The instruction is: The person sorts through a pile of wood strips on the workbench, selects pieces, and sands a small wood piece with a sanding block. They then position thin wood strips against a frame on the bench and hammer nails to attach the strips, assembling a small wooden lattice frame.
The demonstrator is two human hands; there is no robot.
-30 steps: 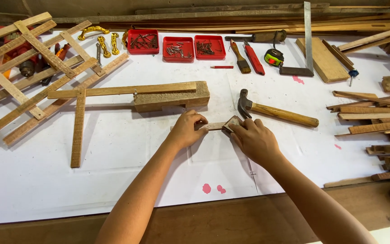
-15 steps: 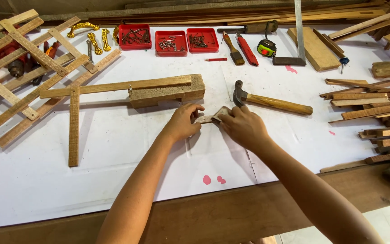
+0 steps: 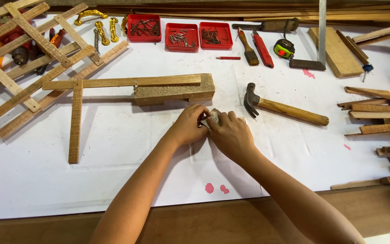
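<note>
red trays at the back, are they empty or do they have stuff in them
Not empty. All three red trays hold loose small metal pieces, likely nails or screws, spread across their bottoms.

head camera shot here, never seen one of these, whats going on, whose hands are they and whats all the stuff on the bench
This picture comes from a camera worn on a person's head, looking down at their own two bare hands. The left hand and right hand meet over a small piece, mostly hidden by the fingers, so what it is cannot be told. They work on a white sheet covering a wooden bench. Just beyond lies a hammer and a wooden block with slats attached. Further back stand three red trays of nails, a tape measure, and a slat lattice at the left.
</note>
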